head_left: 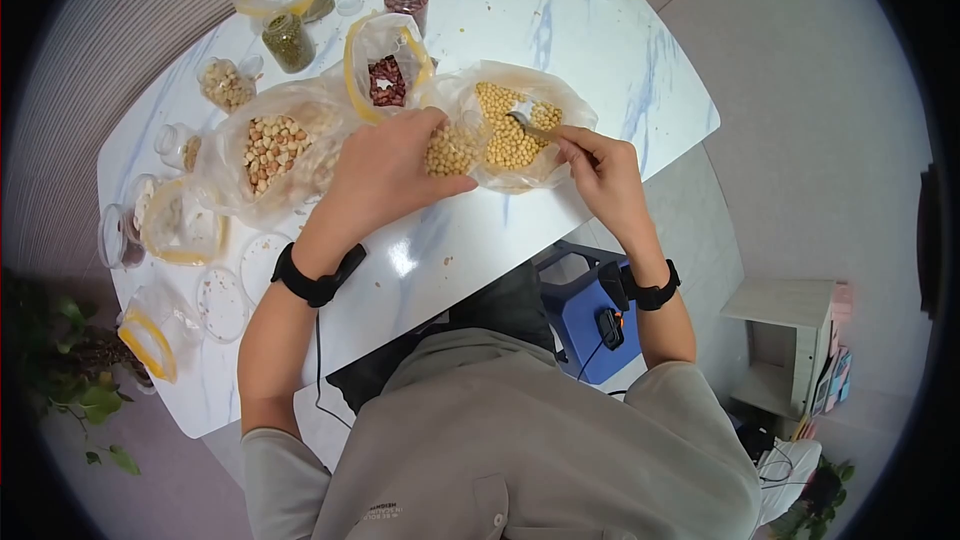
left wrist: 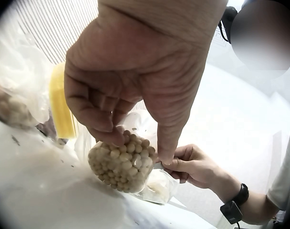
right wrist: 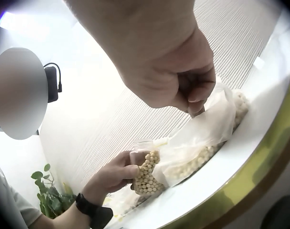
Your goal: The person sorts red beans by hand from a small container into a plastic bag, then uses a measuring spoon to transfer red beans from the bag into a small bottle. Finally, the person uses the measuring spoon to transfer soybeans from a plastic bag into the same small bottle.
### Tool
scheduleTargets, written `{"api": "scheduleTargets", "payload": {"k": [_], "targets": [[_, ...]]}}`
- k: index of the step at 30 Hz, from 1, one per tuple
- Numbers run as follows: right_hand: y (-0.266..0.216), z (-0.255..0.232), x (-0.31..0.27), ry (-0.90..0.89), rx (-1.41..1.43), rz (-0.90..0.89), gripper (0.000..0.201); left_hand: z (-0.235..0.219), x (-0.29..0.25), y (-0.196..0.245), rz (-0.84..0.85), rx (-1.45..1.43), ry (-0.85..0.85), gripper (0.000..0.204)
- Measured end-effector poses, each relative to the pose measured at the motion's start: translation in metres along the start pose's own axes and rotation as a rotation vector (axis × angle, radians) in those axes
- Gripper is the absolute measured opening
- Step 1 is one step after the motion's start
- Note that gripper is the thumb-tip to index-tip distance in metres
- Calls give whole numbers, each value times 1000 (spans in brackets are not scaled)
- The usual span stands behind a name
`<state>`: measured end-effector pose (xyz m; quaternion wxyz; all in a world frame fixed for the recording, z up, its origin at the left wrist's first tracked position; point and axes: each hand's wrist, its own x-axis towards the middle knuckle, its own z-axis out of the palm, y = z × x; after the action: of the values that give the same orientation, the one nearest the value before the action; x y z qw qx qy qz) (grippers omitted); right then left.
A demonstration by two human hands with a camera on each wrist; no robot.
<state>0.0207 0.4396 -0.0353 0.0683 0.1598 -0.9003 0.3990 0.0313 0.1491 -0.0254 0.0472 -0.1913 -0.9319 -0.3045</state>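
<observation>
My left hand (head_left: 380, 168) grips a clear jar (head_left: 452, 150), which lies tilted with its mouth toward the bag and holds yellow soybeans. In the left wrist view, thumb and fingers sit on either side of that jar (left wrist: 121, 164). Pinched in my right hand (head_left: 610, 180) is the handle of a metal spoon (head_left: 521, 120). Its bowl is down among the soybeans in an open clear plastic bag (head_left: 572, 105), close beside the jar. From the right wrist, the jar (right wrist: 148, 174) shows well filled, right by the bag's edge; the spoon is hidden there.
Left of the jar stand a bag of peanuts (head_left: 325, 120) and a yellow-edged bag (head_left: 385, 32) of red beans. Behind are jars of red beans (head_left: 407, 6) and green beans (head_left: 288, 42). More jars and bags line the left side. A blue stool (head_left: 590, 325) stands below the table edge.
</observation>
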Motion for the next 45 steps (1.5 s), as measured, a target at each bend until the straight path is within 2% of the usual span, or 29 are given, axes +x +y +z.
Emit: {"api": "scheduleTargets", "payload": {"k": [4, 7, 10, 16, 22, 28, 31, 34, 37, 38, 41, 44, 45], "targets": [[3, 0, -2, -150, 399, 271, 23, 2, 0, -2, -9, -7, -4, 66], [2, 3, 0, -177, 621, 417, 23, -1, 1, 1, -42, -12, -28, 68], [17, 3, 4, -120, 813, 557, 21, -3, 1, 3, -50, -15, -33, 67], [27, -12, 10, -54, 984, 546, 21, -3, 0, 3, -43, -24, -33, 65], [4, -27, 14, -44, 1012, 478, 22, -1, 1, 1, -39, -8, -33, 66], [-23, -22, 13, -98, 898, 386, 22, -1, 1, 2, -42, -25, -18, 65], [-37, -12, 8, -67, 726, 249, 22, 0, 0, 2, -43, -29, -17, 64], [-55, -5, -6, -29, 192, -115, 24, 0, 1, 2, -58, -24, -24, 63], [-58, -4, -12, -13, -338, -643, 37, 1, 1, 0, -54, -18, -18, 63], [-60, -3, -14, 20, -312, -631, 43, 0, 1, 0, -44, -23, -12, 63], [-53, -4, -10, 150, -250, -559, 39, 1, 0, -1, -1, -19, 12, 64], [-38, -4, -2, 166, -226, -352, 35, 0, 1, -2, -11, -25, -5, 63], [-30, -3, 2, 166, -257, -351, 32, 0, 1, -2, -23, -29, -18, 62]]}}
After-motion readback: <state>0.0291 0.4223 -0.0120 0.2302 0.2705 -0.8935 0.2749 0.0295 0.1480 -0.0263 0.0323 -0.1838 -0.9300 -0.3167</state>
